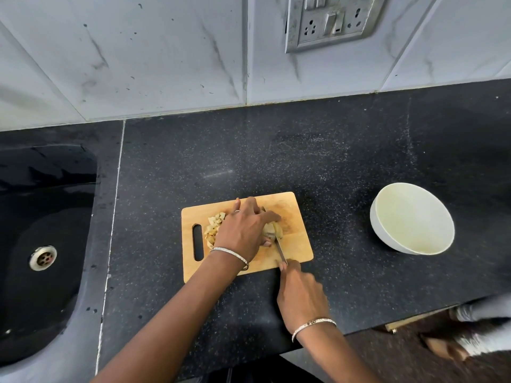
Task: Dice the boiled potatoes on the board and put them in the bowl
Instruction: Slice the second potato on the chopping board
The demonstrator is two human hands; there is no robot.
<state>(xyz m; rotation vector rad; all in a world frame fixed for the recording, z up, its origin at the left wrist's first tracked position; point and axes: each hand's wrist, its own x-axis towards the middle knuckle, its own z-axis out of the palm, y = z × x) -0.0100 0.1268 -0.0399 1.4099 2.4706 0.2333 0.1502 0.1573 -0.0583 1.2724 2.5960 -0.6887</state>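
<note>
At far left a glossy black sink [41,230] is sunk into the bench [276,150], a round metal drain [43,258] in its floor. The bench is dark speckled stone, backed by pale marbled tiles [124,56] with a grimy metal socket plate [331,20].

Your left arm reaches in on a diagonal, a thin silver bangle [229,254] at the wrist. Your left hand [243,228] lies palm down on the board [293,244], fingers arched over a pale, lumpy potato [272,230] and pinning it. Just left of that hand sits a heap of small rough dice [214,226], beside the board's slotted handle. The board is light wood, rectangular with rounded corners.

Your right hand [301,294], also bangled, is curled shut round the knife [280,250] handle at the board's near edge; the narrow steel blade runs up into the potato.

Well to the right, apart from the board, stands a smooth white round bowl [412,218], tilted toward you.
</note>
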